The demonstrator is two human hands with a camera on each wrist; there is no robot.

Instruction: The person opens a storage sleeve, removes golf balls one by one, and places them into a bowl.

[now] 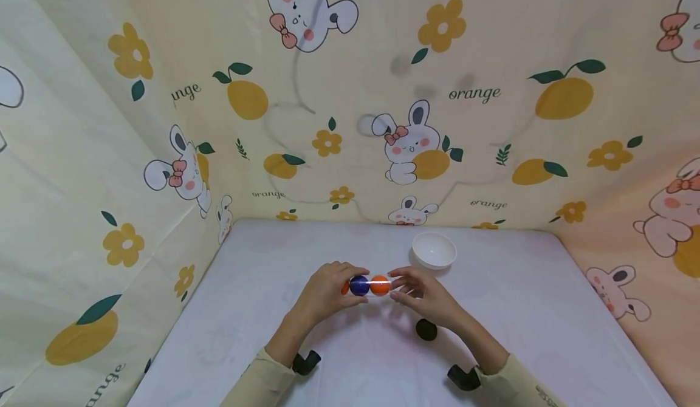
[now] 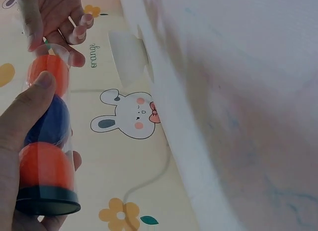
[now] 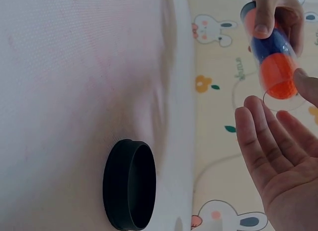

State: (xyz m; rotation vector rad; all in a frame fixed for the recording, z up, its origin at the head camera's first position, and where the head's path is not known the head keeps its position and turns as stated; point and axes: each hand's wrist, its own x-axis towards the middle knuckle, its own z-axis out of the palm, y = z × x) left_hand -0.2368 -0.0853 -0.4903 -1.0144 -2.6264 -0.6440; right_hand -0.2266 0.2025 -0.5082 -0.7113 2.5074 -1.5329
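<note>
My left hand [image 1: 326, 290] grips a clear plastic tube [image 2: 69, 99], held level above the table. Inside it a blue ball [image 1: 359, 285] lies between two orange balls, one [image 1: 380, 285] near the right end. A dark end cap [image 2: 48, 201] closes the tube's left end, by my left palm. Around the other end, which looks uncapped, my right hand [image 3: 278, 166] spreads its relaxed fingers; its thumb is close to the rim, and I cannot tell whether it touches. A loose black cap [image 3: 130, 186] lies on the table below my right hand.
A white bowl [image 1: 434, 251] stands on the white-covered table [image 1: 262, 255] toward the back, right of centre. Patterned cloth walls [image 1: 350, 121] with rabbits and oranges rise behind and on both sides. Black wrist mounts [image 1: 463, 378] stick out near both sleeves.
</note>
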